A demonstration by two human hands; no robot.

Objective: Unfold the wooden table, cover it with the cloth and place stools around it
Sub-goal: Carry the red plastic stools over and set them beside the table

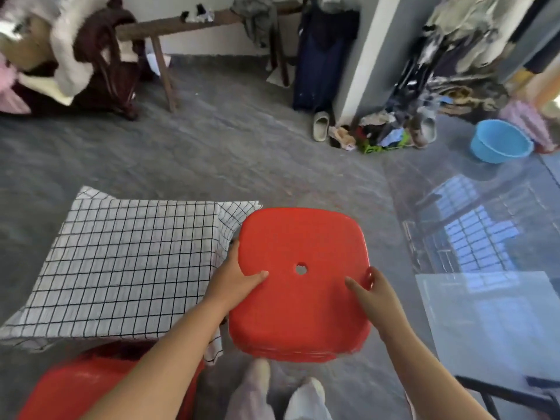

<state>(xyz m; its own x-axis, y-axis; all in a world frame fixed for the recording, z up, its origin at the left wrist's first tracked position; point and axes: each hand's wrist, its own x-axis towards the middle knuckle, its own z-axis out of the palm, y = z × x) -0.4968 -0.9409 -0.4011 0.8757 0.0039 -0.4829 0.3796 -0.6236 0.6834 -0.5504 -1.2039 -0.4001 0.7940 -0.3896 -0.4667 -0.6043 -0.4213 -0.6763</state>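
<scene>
Covering the low table at the left, the checked cloth (121, 262) lies flat on top, with its corners drooping over the edges; the table itself is hidden beneath. Just right of the cloth's near right corner is the red stool (303, 298). Its seat faces up towards the camera, its slightly longer side runs away from the person, and its legs are out of sight below. A second red stool (75, 389) sits at the table's near side. The left hand (233, 283) grips the seat's left edge and the right hand (375, 295) its right edge, thumbs on top and fingers curled under. A blue basin (500, 140) stands far right.
</scene>
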